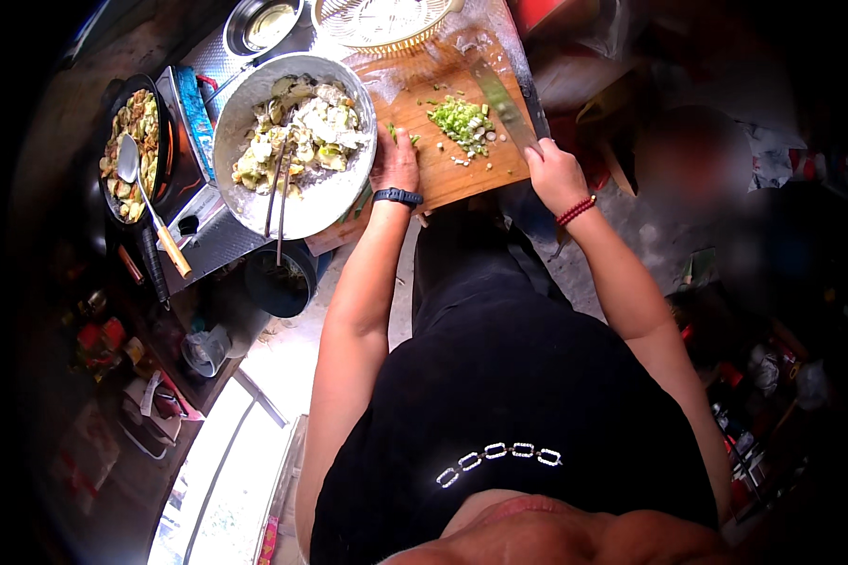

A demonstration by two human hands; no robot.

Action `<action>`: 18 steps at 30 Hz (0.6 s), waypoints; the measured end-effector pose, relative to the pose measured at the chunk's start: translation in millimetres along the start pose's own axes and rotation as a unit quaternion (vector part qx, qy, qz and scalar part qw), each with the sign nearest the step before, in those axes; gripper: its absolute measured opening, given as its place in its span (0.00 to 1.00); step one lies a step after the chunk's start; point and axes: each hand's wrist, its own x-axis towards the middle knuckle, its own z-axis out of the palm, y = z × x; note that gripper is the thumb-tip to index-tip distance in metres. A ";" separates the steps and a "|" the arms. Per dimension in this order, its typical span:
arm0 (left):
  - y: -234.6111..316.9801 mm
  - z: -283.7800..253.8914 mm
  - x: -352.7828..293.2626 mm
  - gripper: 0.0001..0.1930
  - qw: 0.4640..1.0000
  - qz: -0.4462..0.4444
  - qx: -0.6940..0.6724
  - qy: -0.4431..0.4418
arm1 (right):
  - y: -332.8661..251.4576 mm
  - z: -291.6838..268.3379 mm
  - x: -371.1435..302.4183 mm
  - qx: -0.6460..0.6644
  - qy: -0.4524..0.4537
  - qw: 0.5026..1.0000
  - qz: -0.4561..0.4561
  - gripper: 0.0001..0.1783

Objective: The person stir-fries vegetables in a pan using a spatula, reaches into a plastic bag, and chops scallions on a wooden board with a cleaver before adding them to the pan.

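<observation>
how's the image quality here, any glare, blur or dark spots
Head view: the fisheye bends the cutting board edges and leaves black corners; glare washes out the basket at the top and the bright floor strip at lower left; the right side is dim and smeared; the knife blade looks slightly motion-blurred.

We note small red-labelled jars (99, 337) low left, dim bottles and packets (758, 377) at right, no screens seen
</observation>
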 end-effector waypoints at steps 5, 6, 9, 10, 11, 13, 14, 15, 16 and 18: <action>5.5 -3.9 -0.2 0.17 0.996 -0.020 -0.088 0.017 | 30.9 -1.0 -7.9 0.256 -0.072 0.952 0.155 0.13; 9.2 -15.0 -1.1 0.15 0.999 0.029 -0.044 -0.004 | 34.3 -1.5 -10.8 0.316 -0.095 0.923 0.198 0.13; 16.0 -21.4 -8.0 0.11 0.984 0.158 -0.085 0.011 | 53.2 5.2 -20.5 0.392 -0.110 0.884 0.229 0.14; 19.2 -20.0 -10.1 0.10 0.971 0.199 -0.128 0.029 | 61.1 9.3 -23.8 0.412 -0.112 0.872 0.239 0.15; 27.1 -23.6 -13.0 0.09 0.963 0.223 -0.151 0.011 | 65.4 11.7 -27.1 0.426 -0.112 0.864 0.244 0.16; 43.6 -15.8 -16.1 0.11 0.952 0.216 -0.216 0.017 | 73.0 16.4 -31.7 0.447 -0.108 0.848 0.264 0.16; 52.6 -11.2 -15.4 0.12 0.954 0.194 -0.227 0.006 | 74.7 17.0 -33.1 0.457 -0.106 0.839 0.274 0.16; 60.5 -6.6 -14.0 0.21 0.964 0.151 -0.218 -0.032 | 74.0 16.7 -34.7 0.462 -0.104 0.835 0.279 0.16; 65.9 -2.8 -13.0 0.24 0.967 0.124 -0.223 -0.023 | 76.8 19.0 -37.1 0.472 -0.107 0.828 0.282 0.16; 76.0 -4.2 -5.1 0.29 0.971 0.071 -0.230 -0.002 | 80.6 23.5 -40.4 0.472 -0.116 0.830 0.273 0.17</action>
